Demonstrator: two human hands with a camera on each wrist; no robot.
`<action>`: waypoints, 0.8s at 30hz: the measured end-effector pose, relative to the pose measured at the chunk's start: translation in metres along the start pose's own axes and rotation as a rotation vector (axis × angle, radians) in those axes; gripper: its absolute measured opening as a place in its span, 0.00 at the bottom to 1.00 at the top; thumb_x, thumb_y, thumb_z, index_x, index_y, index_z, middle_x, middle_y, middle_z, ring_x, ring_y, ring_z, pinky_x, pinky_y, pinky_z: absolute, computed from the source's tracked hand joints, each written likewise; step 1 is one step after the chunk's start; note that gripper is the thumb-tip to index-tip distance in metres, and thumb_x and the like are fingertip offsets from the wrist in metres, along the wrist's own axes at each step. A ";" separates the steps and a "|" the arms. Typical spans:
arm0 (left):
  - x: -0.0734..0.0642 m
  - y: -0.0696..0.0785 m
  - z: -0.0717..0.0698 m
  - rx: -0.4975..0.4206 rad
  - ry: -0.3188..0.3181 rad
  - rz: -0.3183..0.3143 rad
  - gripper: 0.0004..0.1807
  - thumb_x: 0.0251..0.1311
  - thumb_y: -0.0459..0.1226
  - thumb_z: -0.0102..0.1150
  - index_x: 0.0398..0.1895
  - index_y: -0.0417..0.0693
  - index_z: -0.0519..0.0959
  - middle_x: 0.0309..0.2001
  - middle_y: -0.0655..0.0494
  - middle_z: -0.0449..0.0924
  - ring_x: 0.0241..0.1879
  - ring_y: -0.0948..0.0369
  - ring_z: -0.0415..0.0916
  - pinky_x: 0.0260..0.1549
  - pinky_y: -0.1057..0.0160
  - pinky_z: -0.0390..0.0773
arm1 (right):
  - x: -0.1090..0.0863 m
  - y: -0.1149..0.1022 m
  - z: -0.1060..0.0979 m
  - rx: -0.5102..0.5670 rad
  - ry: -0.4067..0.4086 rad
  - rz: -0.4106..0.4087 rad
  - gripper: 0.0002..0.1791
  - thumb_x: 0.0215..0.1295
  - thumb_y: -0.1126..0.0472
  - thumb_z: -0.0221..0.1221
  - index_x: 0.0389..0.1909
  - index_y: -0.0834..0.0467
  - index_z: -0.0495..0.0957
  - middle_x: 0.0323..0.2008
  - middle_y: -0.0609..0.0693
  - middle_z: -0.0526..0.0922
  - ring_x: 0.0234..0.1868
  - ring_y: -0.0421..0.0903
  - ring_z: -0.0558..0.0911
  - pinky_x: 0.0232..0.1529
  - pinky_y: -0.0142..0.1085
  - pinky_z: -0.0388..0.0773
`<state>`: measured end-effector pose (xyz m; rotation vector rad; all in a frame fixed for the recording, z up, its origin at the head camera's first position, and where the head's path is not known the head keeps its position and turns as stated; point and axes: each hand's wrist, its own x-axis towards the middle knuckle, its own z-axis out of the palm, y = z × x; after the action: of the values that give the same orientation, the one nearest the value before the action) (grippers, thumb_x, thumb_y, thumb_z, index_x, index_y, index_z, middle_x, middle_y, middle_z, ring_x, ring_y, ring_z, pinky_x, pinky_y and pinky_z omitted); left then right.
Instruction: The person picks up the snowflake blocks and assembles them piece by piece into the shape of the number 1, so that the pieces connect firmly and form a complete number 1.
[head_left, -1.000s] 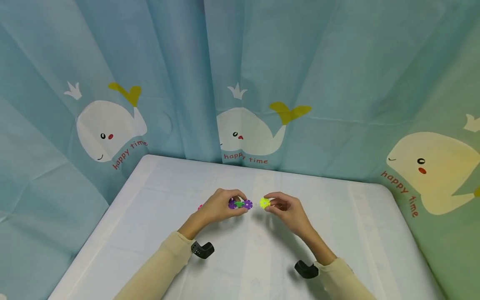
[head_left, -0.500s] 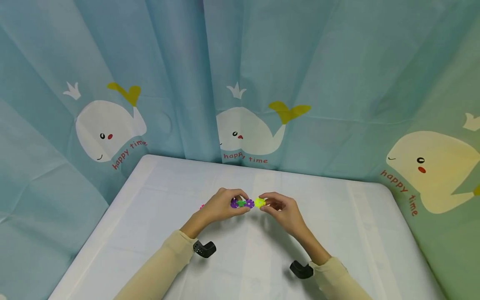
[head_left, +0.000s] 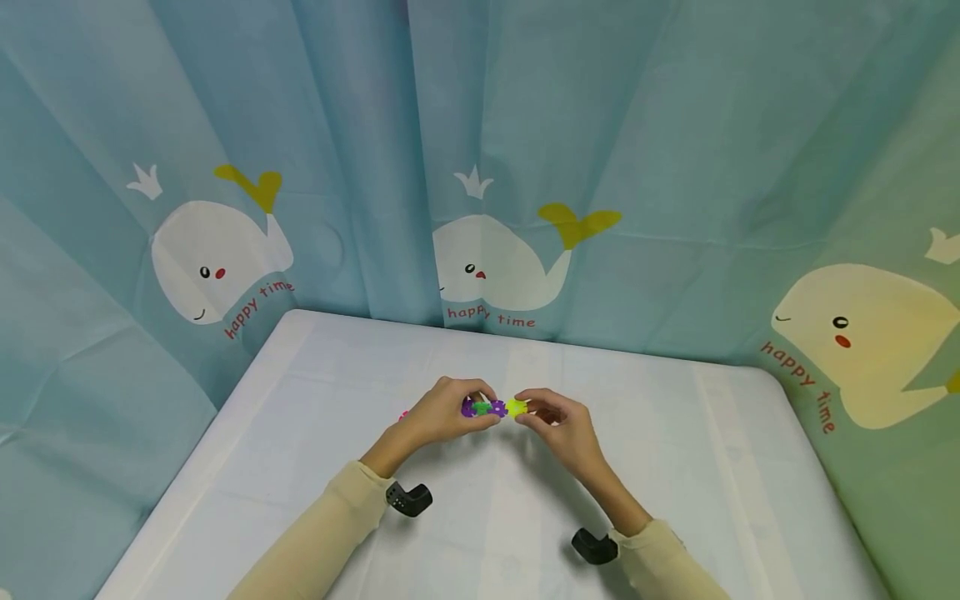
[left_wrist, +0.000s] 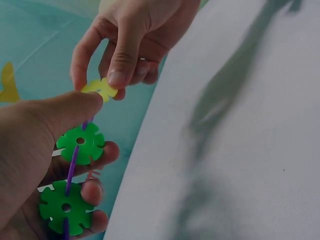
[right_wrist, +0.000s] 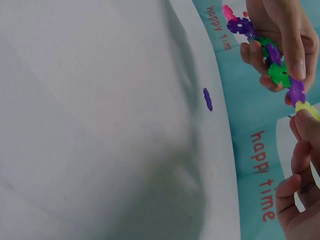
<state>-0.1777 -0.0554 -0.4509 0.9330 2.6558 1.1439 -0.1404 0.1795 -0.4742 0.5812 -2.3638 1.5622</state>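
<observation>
My left hand [head_left: 442,408] grips a chain of slotted snowflake discs above the table. Purple and green discs alternate along it, such as the green disc [right_wrist: 280,74] and the purple end disc [head_left: 498,408]. A pink disc [right_wrist: 229,12] forms the far end, mostly behind the left hand in the head view. Between thumb and fingers, my right hand [head_left: 566,425] pinches a yellow disc [head_left: 516,407]. The yellow disc meets the purple end disc, edge against edge; how deep the slots engage I cannot tell. In the left wrist view, the left thumb partly covers that joint.
A single purple disc [right_wrist: 208,99] lies on the white table [head_left: 675,467] in the right wrist view. Beyond the table's back edge hangs a blue curtain [head_left: 675,167] printed with whales. Each wrist carries a black camera mount [head_left: 411,500].
My right hand has moved left, bringing the yellow disc from a gap into contact with the purple end disc. The yellow disc has turned slightly. My left hand has shifted a little right.
</observation>
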 end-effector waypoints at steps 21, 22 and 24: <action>-0.002 -0.004 0.004 -0.017 0.028 0.032 0.13 0.62 0.42 0.73 0.44 0.46 0.84 0.34 0.60 0.86 0.30 0.68 0.76 0.32 0.67 0.76 | -0.004 -0.026 0.010 0.059 0.092 0.023 0.11 0.55 0.78 0.70 0.41 0.70 0.87 0.33 0.64 0.88 0.30 0.50 0.86 0.31 0.28 0.79; -0.002 -0.003 0.004 -0.018 0.028 0.031 0.13 0.62 0.42 0.73 0.44 0.46 0.84 0.34 0.59 0.86 0.30 0.68 0.76 0.32 0.67 0.76 | -0.004 -0.025 0.011 0.061 0.099 0.027 0.11 0.55 0.78 0.70 0.41 0.70 0.87 0.33 0.64 0.88 0.30 0.49 0.86 0.31 0.28 0.79; -0.002 -0.003 0.004 -0.017 0.022 0.025 0.13 0.62 0.42 0.72 0.45 0.46 0.84 0.34 0.59 0.86 0.30 0.68 0.76 0.32 0.67 0.76 | -0.005 -0.026 0.012 0.062 0.108 0.040 0.11 0.56 0.77 0.70 0.41 0.69 0.87 0.34 0.63 0.89 0.31 0.48 0.86 0.31 0.28 0.79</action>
<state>-0.1763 -0.0552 -0.4562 0.9586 2.6548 1.1866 -0.1243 0.1610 -0.4598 0.4528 -2.2682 1.6461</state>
